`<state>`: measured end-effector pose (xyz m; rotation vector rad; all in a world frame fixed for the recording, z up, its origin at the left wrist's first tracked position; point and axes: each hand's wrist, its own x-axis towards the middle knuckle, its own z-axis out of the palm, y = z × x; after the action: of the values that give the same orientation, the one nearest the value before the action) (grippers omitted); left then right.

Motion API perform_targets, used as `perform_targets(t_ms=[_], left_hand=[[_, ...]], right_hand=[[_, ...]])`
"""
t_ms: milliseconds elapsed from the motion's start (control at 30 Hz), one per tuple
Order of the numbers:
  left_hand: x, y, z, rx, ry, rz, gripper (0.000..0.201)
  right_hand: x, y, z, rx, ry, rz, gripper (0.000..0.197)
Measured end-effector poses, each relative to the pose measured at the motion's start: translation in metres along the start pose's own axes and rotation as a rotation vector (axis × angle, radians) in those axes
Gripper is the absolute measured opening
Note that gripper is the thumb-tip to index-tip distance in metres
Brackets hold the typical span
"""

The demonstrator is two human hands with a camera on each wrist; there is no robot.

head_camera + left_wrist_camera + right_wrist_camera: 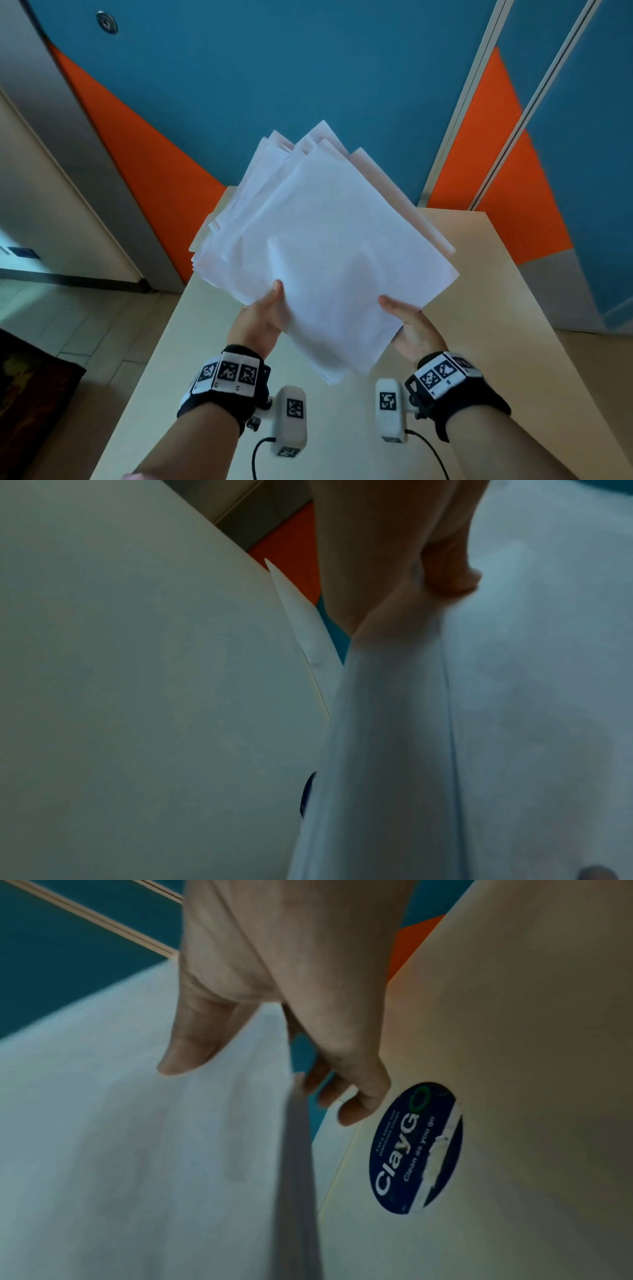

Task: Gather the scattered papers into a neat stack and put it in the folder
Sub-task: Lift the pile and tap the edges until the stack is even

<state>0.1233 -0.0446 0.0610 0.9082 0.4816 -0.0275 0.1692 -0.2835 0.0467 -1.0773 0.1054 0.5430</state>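
Note:
An uneven sheaf of white papers [318, 240] is lifted above the cream table [496, 308], its far corners fanned out. My left hand [263, 315] grips its near left edge, thumb on top. My right hand [407, 325] grips the near right edge, thumb on top and fingers below. The left wrist view has the left hand [428, 569] with its thumb on the papers [514, 696]. In the right wrist view the right hand [260, 1010] has its thumb on the papers [120, 1137], fingers curled beneath. No folder is in view.
A round dark blue sticker [416, 1148] lies on the table [548, 1069] under the right hand. Behind the table rises a blue and orange wall [274, 85]. Tiled floor [68, 325] lies to the left.

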Motion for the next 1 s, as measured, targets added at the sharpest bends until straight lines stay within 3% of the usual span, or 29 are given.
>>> perform_targets(t_ms=[133,200,300,367,400,467,533,633,667,733,800,900,1000], left_hand=[[-0.003,0.002,0.001,0.015,-0.109,-0.013,0.093],[-0.005,0.004,0.003,0.009,-0.122,-0.004,0.102],[-0.002,0.005,-0.001,-0.001,-0.117,-0.006,0.094],[-0.002,0.006,-0.005,0.02,-0.135,-0.012,0.092],[-0.002,0.007,-0.008,0.027,-0.16,-0.002,0.08],[-0.003,0.015,-0.018,-0.027,-0.218,0.06,0.034],[-0.003,0.03,-0.038,-0.111,-0.28,0.073,0.038],[0.0,0.051,-0.074,-0.215,-0.546,0.007,0.053],[0.0,0.056,-0.078,-0.126,-0.533,-0.012,0.063],[-0.004,0.068,-0.065,0.265,-0.468,-0.002,0.084],[-0.004,0.071,-0.047,0.55,-0.427,-0.017,0.091],[-0.001,0.061,-0.033,0.559,-0.277,0.09,0.09],[0.002,0.056,-0.028,0.443,-0.155,0.287,0.057]], right_hand=[[-0.003,0.01,0.002,0.109,-0.028,-0.001,0.085],[-0.006,0.018,0.005,0.177,-0.085,0.017,0.077],[-0.01,0.015,0.01,0.137,-0.126,0.038,0.074],[-0.007,0.003,0.01,0.097,-0.072,0.02,0.088],[-0.005,-0.006,0.009,0.066,-0.022,0.002,0.099],[0.0,-0.025,0.003,-0.016,0.084,-0.062,0.109],[0.0,-0.046,-0.005,-0.107,0.138,-0.178,0.102],[-0.009,-0.069,-0.015,-0.209,0.144,-0.224,0.1],[-0.01,-0.073,-0.019,-0.248,0.149,-0.198,0.106],[-0.012,-0.075,-0.022,-0.312,0.152,-0.156,0.121],[-0.014,-0.071,-0.018,-0.378,0.159,-0.142,0.122],[-0.017,-0.066,-0.005,-0.42,0.14,-0.143,0.08],[-0.018,-0.067,0.005,-0.444,0.231,-0.264,0.064]])
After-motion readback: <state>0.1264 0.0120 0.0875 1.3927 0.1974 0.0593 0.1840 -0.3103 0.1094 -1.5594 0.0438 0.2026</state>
